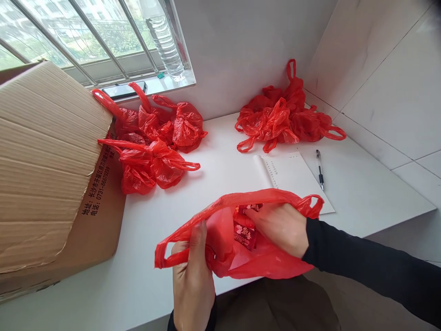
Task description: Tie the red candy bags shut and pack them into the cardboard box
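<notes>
A red plastic bag [275, 266] is spread open in front of me, over the table's front edge. My left hand [193, 276] is closed on its left side by the handle loop, thumb on top. My right hand [280, 225] reaches inside the bag from the right. Its fingertips are at a small dark red packet [255, 208] with pale characters, and most of the fingers are hidden. Below them in the bag lies another such packet [244, 235]. Whether the right fingers grip a packet cannot be made out.
Knotted red bags lie in a left pile [155, 156] and a right pile [275, 119]. A cardboard box [44, 174] stands at left. Behind the bag are a notebook [292, 177] and a pen [320, 170]. A water bottle [167, 46] and a phone [122, 90] rest on the sill.
</notes>
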Motion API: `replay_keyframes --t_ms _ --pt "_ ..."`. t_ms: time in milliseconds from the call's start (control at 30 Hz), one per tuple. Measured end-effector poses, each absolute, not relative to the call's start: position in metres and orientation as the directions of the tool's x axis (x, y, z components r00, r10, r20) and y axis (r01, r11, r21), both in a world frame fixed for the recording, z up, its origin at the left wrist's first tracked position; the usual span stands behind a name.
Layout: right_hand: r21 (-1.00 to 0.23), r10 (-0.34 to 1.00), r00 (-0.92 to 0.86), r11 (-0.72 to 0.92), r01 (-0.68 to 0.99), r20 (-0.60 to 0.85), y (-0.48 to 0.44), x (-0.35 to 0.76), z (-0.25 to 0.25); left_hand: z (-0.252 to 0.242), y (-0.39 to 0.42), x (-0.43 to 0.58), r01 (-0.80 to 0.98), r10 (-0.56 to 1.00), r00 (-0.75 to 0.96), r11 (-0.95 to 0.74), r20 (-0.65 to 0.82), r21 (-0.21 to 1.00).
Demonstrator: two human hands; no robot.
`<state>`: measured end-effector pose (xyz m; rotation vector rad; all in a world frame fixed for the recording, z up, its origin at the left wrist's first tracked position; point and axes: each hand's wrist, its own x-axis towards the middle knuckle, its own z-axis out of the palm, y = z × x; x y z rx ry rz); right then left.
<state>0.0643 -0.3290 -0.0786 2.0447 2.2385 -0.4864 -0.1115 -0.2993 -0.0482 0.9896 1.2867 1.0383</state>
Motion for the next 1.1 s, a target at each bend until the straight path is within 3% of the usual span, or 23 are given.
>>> replay_keyframes --t_ms 167,633,1100 --pt "-0.169 0.963 -0.091 0.049 0.984 -0.252 -0.324 0.063 -0.079 -0.052 -0.299 -0.113 -0.122 0.939 0.034 0.343 -0.342 0.931" --pt "-0.262 0.960 -0.117 0.048 0.964 -0.254 -0.311 0.061 -0.092 -0.051 -0.298 -0.111 -0.156 0.944 0.097 0.328 -0.316 0.932" --pt "-0.297 0.942 -0.168 0.079 0.952 -0.291 -0.320 0.057 -0.090 -0.052 -0.297 -0.113 -0.147 0.919 -0.012 0.388 -0.394 0.910"
